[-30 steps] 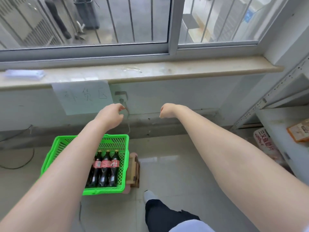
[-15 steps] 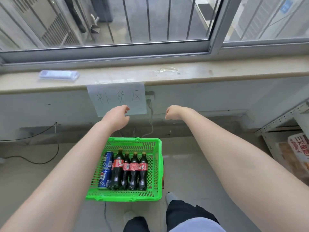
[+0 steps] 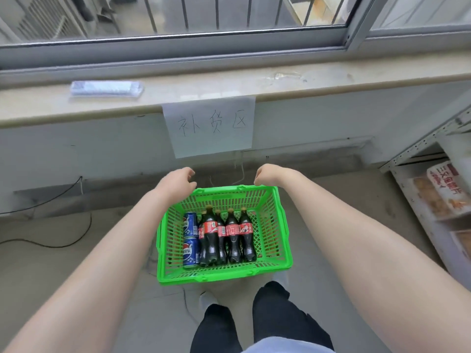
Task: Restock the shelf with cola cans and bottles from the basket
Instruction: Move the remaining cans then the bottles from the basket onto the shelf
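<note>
A green plastic basket [image 3: 224,275] stands on the floor right in front of my feet. Inside it, several dark cola bottles [image 3: 233,235] with red labels lie side by side, caps pointing away from me. Two blue cola cans [image 3: 190,240] lie end to end along their left. My left hand [image 3: 175,182] hovers over the basket's far left corner, fingers loosely curled and holding nothing. Over the far right corner, my right hand [image 3: 270,174] is curled into a loose fist, also holding nothing. Neither hand touches the basket.
A metal shelf [image 3: 418,149] with snack packages [image 3: 443,192] stands at the right. A paper sign [image 3: 209,126] hangs from the window sill [image 3: 305,80], and a wrapped packet [image 3: 105,88] lies on the sill. A black cable [image 3: 51,244] runs across the floor at left.
The view has swung left and down, bringing the basket from lower left to the centre between my arms. Both hands now sit lower, just over its far rim.
</note>
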